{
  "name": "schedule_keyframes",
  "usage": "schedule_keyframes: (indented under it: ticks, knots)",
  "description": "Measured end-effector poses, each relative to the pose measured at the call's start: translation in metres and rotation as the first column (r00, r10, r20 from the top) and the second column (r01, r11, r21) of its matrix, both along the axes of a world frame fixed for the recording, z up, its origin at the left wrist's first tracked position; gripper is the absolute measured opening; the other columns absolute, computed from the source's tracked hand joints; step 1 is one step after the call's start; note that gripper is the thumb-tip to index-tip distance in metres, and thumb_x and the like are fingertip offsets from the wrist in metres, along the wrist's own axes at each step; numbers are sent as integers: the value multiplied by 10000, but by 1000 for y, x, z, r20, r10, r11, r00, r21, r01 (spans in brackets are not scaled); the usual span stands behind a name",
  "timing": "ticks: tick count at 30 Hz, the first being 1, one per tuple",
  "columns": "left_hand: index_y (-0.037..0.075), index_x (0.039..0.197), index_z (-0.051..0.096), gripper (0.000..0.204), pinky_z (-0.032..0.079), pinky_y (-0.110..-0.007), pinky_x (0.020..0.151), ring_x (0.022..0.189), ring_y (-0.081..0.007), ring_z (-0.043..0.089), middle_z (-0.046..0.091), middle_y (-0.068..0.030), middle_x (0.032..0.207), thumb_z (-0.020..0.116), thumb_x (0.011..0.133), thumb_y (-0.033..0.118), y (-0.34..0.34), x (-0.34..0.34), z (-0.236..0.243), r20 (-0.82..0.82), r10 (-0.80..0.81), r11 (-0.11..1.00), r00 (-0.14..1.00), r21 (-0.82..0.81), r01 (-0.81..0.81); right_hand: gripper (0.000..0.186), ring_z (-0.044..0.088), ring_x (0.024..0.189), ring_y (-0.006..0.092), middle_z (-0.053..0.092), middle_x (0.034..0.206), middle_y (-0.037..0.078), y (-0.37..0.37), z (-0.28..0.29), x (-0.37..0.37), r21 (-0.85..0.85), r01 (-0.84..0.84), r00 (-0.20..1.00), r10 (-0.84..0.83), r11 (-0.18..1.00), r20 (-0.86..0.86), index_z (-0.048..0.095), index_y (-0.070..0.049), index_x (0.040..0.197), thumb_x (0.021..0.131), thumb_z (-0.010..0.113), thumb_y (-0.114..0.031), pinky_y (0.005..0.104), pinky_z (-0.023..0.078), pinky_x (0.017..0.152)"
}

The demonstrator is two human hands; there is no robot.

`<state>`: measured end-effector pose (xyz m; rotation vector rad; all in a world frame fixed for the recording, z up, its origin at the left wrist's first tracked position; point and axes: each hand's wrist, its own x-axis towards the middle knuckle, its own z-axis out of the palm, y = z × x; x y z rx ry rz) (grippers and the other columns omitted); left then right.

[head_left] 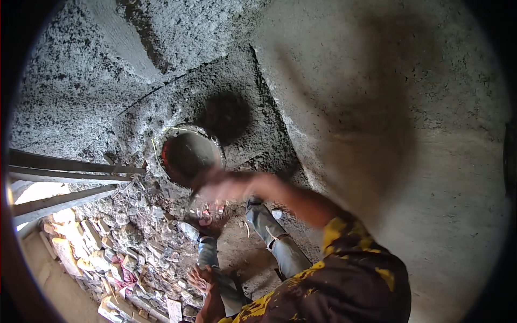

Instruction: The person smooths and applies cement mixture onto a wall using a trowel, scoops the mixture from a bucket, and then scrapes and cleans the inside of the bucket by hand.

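Note:
A round basin [216,141] holding smooth grey wet mortar [194,148] stands on the rough floor in front of me. My right hand [229,185] is stretched out at the basin's near edge, badly smeared by motion. Something dark shows by its fingers, but whether the hand grips it cannot be made out. My left hand [200,279] rests by my left leg, its fingers apart and nothing in it. Both my legs in grey-blue trousers [288,253] are bent below the basin.
Wooden planks [70,175] reach in from the left, ending near the basin. Broken bricks and rubble [116,258] cover the lower left floor. A grey plastered wall [447,177] rises on the right, with my shadow on it. Rough mortar-spattered surfaces [81,86] lie at the upper left.

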<state>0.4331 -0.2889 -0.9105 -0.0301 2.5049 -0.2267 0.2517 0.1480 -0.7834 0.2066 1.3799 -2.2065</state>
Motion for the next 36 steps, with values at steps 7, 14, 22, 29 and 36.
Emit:
schedule_keyframes:
  ticks: [7,14,22,29,36]
  knots:
    - [162,1294,491,577,224,-481,1066,1281,-286,376,475,-96,1339,567,803,455,28,-21,40,244,126,992,961,-23,-124,385,489,604,110,549,701,29,176,142,178,926,275,624,-684,-260,-377,603,-17,1116,925,539,-345,276,427,560]
    - [134,1268,522,589,254,-438,1067,1269,-282,393,494,-109,1326,608,767,431,4,-22,24,118,96,993,988,59,-104,201,550,779,390,551,842,206,18,-70,163,990,132,991,43,-56,-130,526,-11,918,857,533,-202,466,447,686]
    - [75,1280,508,591,165,-502,1098,1319,-333,325,468,-164,1343,550,790,404,-38,-23,14,116,154,983,981,79,-164,179,627,873,304,650,831,155,-86,-293,-35,938,-252,967,-25,-238,253,680,-50,812,830,536,-156,436,511,713]
    - [66,1281,501,602,176,-504,1093,1306,-352,342,468,-172,1341,559,786,402,-61,-43,23,161,190,976,968,72,-204,249,592,796,363,622,838,152,-112,-308,16,969,-120,992,-9,216,125,566,-64,869,810,585,-305,448,481,689]
    - [185,1254,539,651,274,-461,1051,1237,-303,422,525,-86,1284,584,694,513,-67,-15,-10,22,85,992,996,96,-87,183,591,740,356,595,788,128,-119,-245,34,966,223,932,-318,131,-172,557,-122,888,777,628,-250,434,476,617]
